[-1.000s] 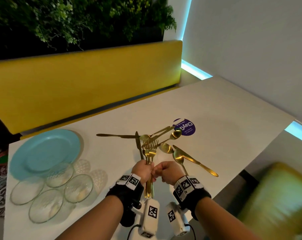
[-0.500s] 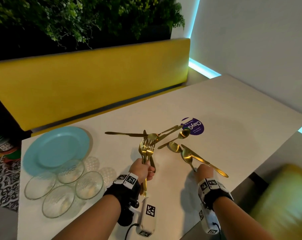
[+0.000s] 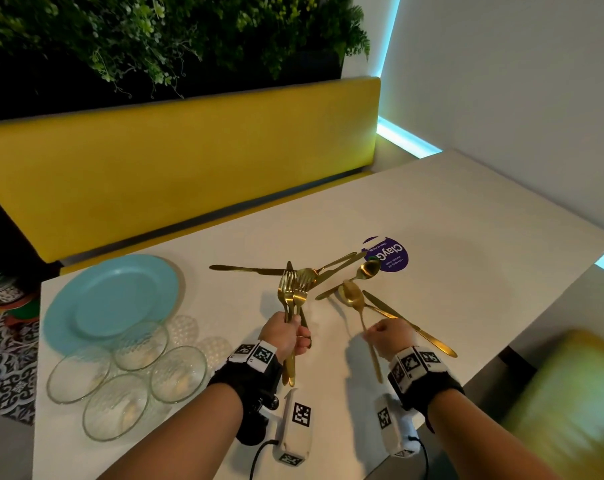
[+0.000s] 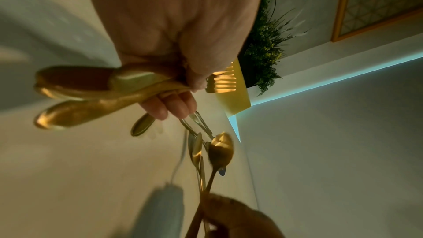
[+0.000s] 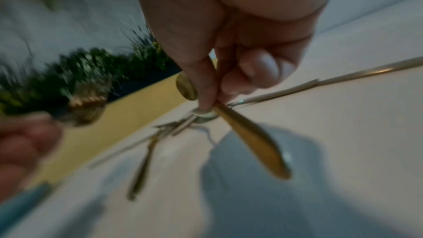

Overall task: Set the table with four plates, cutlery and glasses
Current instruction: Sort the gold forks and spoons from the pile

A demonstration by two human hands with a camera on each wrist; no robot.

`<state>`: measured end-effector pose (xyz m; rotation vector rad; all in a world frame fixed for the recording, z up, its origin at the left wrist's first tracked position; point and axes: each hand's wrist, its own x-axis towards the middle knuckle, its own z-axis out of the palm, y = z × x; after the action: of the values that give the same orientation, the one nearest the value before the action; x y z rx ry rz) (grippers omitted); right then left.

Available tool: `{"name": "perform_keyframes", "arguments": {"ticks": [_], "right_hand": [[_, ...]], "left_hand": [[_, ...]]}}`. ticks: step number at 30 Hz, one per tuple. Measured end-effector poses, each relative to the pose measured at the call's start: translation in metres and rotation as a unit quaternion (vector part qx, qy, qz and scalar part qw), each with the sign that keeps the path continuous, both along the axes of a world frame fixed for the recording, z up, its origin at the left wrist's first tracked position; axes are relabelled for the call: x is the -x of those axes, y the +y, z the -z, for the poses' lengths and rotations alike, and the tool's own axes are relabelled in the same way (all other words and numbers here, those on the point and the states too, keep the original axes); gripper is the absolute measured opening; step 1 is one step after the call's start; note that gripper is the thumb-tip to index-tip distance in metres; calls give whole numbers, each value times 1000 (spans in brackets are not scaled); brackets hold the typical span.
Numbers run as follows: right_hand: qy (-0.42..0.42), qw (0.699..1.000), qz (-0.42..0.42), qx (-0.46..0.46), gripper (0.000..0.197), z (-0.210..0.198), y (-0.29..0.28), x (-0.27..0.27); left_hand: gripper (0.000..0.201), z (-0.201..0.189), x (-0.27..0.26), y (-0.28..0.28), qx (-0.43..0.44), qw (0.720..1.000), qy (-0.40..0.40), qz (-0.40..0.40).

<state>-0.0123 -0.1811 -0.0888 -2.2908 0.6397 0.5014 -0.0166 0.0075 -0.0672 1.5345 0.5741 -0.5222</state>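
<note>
Table: I see a white top (image 3: 466, 220).
On it: blue plate (image 3: 110, 299), four glasses (image 3: 127, 379), scattered gold cutlery (image 3: 359, 271), purple sticker (image 3: 392, 254).

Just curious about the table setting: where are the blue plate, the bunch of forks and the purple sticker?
blue plate (image 3: 113, 299), head view, its flat centre.
forks (image 3: 293, 289), head view, the tines.
purple sticker (image 3: 392, 254), head view, its middle.
</note>
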Motion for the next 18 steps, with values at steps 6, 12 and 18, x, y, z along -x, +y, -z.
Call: {"name": "perform_keyframes", "arguments": {"ticks": [6,12,18], "right_hand": [[-5,965,8,-263,9,-23,42,-1],[25,958,-32,-284,14,-23,63,-1],[22,971,-65,-230,20,-15,70,-3]], "left_hand": [[17,-16,-2,-6,40,999,5,19],[30,-15,-3,-7,-4,997,-9,81],[20,-9,-4,-8,-26,996,-1,84]]}}
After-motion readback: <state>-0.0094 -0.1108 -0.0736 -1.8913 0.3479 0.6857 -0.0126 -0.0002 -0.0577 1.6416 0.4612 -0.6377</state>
